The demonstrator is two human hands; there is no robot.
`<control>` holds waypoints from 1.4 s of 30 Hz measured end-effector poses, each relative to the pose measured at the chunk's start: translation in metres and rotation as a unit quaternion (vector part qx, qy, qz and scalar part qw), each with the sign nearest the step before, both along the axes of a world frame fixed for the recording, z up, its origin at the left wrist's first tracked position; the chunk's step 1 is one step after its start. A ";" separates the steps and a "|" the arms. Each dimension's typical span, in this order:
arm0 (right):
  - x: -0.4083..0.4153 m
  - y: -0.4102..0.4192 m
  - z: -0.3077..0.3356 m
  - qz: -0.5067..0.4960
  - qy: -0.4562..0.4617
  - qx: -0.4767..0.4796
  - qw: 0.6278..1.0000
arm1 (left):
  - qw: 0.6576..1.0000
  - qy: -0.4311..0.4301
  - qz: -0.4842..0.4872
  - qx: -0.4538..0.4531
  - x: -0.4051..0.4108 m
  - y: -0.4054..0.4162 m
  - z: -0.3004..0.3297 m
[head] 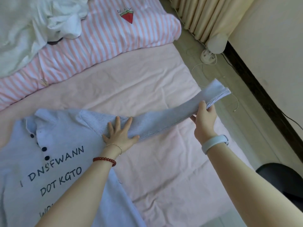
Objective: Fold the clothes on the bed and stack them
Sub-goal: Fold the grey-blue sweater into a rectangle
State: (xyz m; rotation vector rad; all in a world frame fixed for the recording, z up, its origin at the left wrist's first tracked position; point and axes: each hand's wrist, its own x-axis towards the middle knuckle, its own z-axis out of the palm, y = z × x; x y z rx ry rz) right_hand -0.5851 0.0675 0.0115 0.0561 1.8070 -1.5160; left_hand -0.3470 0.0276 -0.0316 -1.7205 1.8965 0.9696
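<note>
Pale grey long-sleeved shirt [54, 154] lies face up on the pink bed sheet [147, 82], collar toward the striped duvet, dark buttons down the placket, dark block lettering printed across the chest. Its body fills the lower left of the view and runs off the bottom edge.

Left hand [120, 134]: flat, fingers spread and straight, palm down on the ribbed sleeve [155, 122] close to the shoulder seam. It presses the cloth to the sheet and grasps nothing. A thin gold chain and a red bead bracelet [105, 161] sit on that wrist.

Right hand [205, 117]: fingers and thumb curled round the sleeve near its cuff [218, 91]. The sleeve runs out straight from the left hand to the right hand, rising off the sheet toward the bed's edge; the cuff end fans out past the knuckles, over the floor. A pale blue band [214, 143] is on the right wrist.

Elsewhere: pink-and-white striped duvet [114, 35] bunched across the top of the bed, with a watermelon-slice motif on it. A heap of white clothes [41, 22] rests on the duvet at upper left, unfolded. Beside the bed, on the floor, a white power strip [208, 57] with thin white cables trailing from it, next to a cream radiator [205, 17]. A dark rounded object shows at the lower right; I cannot tell what it is.
</note>
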 end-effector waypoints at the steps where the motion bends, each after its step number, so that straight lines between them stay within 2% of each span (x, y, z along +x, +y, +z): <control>1: 0.009 0.003 0.010 0.033 0.042 -0.013 0.998 | 0.997 0.062 0.052 -0.007 0.004 0.002 0.011; 2: 0.020 0.005 0.021 0.074 0.084 -0.025 0.993 | 0.982 0.140 0.127 -0.024 0.012 0.005 0.022; 4: 0.051 0.007 0.045 0.166 0.158 -0.047 0.972 | 0.911 0.276 0.307 -0.016 0.039 0.017 0.047; 7: 0.117 0.011 0.082 0.309 0.244 -0.114 0.912 | 0.739 0.432 0.509 0.089 0.104 0.048 0.089; 9: 0.169 0.020 0.100 0.402 0.295 -0.180 0.848 | 0.646 0.504 0.563 0.113 0.161 0.073 0.108; 11: 0.221 0.038 0.110 0.508 0.304 -0.237 0.771 | 0.591 0.531 0.598 0.103 0.219 0.100 0.119; 13: 0.271 0.062 0.110 0.595 0.295 -0.270 0.697 | 0.526 0.572 0.609 0.161 0.277 0.129 0.119; 14: 0.294 0.075 0.104 0.631 0.293 -0.277 0.662 | 0.516 0.572 0.616 0.165 0.297 0.148 0.118; 15: 0.315 0.090 0.096 0.668 0.287 -0.278 0.628 | 0.487 0.601 0.603 0.195 0.315 0.160 0.122; 17: 0.349 0.120 0.073 0.745 0.271 -0.264 0.549 | 0.511 0.531 0.648 0.192 0.352 0.179 0.114; 19: 0.375 0.148 0.053 0.828 0.253 -0.201 0.458 | 0.615 0.398 0.655 0.186 0.364 0.200 0.102; 21: 0.391 0.170 0.036 0.893 0.236 -0.082 0.374 | 0.665 0.333 0.629 0.228 0.373 0.218 0.077; 22: 0.396 0.178 0.031 0.902 0.235 -0.037 0.359 | 0.688 0.297 0.624 0.223 0.376 0.226 0.063; 23: 0.399 0.182 0.027 0.899 0.240 -0.004 0.366 | 0.706 0.270 0.620 0.209 0.375 0.232 0.052; 24: 0.401 0.184 0.022 0.887 0.247 0.026 0.389 | 0.729 0.262 0.606 0.182 0.375 0.238 0.037; 26: 0.402 0.184 0.012 0.849 0.274 0.080 0.444 | 0.808 0.222 0.532 0.122 0.373 0.244 0.015; 28: 0.403 0.182 0.003 0.816 0.306 0.116 0.477 | 0.888 0.124 0.438 0.065 0.366 0.250 0.004; 29: 0.403 0.181 0.000 0.804 0.318 0.128 0.485 | 0.913 0.086 0.394 0.053 0.362 0.251 0.005; 30: 0.405 0.180 -0.002 0.799 0.328 0.136 0.485 | 0.926 0.078 0.368 0.039 0.358 0.253 0.009; 31: 0.407 0.180 -0.004 0.796 0.338 0.141 0.482 | 0.922 0.098 0.374 0.012 0.356 0.255 0.011; 34: 0.416 0.178 -0.008 0.773 0.388 0.122 0.487 | 0.854 0.188 0.484 -0.037 0.361 0.260 0.013; 35: 0.421 0.178 -0.009 0.764 0.412 0.102 0.485 | 0.837 0.201 0.507 -0.032 0.368 0.263 0.013; 36: 0.427 0.177 -0.010 0.765 0.431 0.083 0.472 | 0.836 0.198 0.511 -0.024 0.376 0.266 0.015; 38: 0.439 0.175 -0.014 0.802 0.435 0.073 0.403 | 0.852 0.151 0.501 -0.015 0.392 0.276 0.015; 40: 0.449 0.174 -0.021 0.845 0.419 0.087 0.320 | 0.850 0.112 0.513 -0.045 0.410 0.284 0.011; 42: 0.460 0.173 -0.026 0.869 0.402 0.123 0.261 | 0.837 0.079 0.535 -0.084 0.428 0.286 0.006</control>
